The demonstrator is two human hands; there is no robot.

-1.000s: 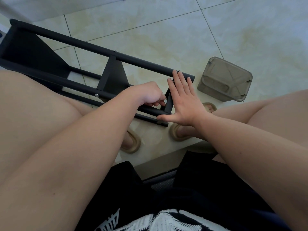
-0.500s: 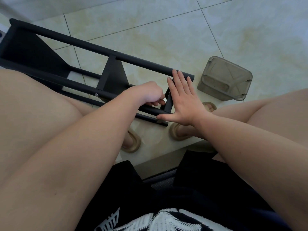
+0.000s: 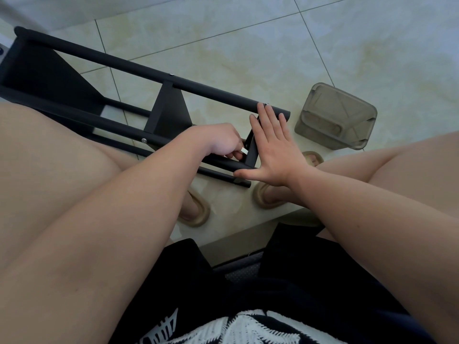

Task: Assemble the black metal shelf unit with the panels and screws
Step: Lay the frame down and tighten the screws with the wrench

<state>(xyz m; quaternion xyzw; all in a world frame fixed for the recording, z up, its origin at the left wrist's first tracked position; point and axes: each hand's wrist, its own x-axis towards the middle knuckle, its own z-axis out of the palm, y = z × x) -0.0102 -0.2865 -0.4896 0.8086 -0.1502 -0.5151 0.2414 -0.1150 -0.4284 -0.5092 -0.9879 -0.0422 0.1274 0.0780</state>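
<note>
Left hand (image 3: 218, 142) barely shifted; small pale piece (image 3: 244, 151) now visible in its pinch.

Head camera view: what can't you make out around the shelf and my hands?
- Head view: the left hand pinches a small pale object; its curled fingers hide what it is.
- The end panel is mostly covered by the flat right hand.
- The shelf frame runs off the left edge.
- The grey container: contents unclear through its tinted walls.
</note>
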